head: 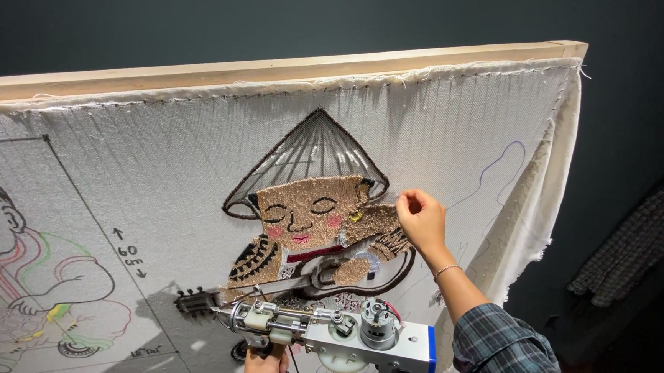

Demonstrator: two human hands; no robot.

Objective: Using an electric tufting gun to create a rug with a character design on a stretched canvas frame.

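Observation:
A white backing cloth (158, 145) is stretched on a wooden frame (278, 68). On it is a partly tufted picture (310, 223) of a figure in a cone hat with a guitar. My right hand (421, 219) is raised against the cloth at the figure's right edge, fingers pinched together, holding nothing I can make out. My left hand (263, 368) grips the handle under a white and metal tufting gun (338, 334), which lies level below the figure, its needle end pointing left.
A second drawn figure (20, 267) in coloured outlines fills the cloth's lower left, beside a drawn arrow mark. Loose cloth (538, 207) hangs off the frame's right side. A checked garment (636, 236) hangs on the dark wall at right.

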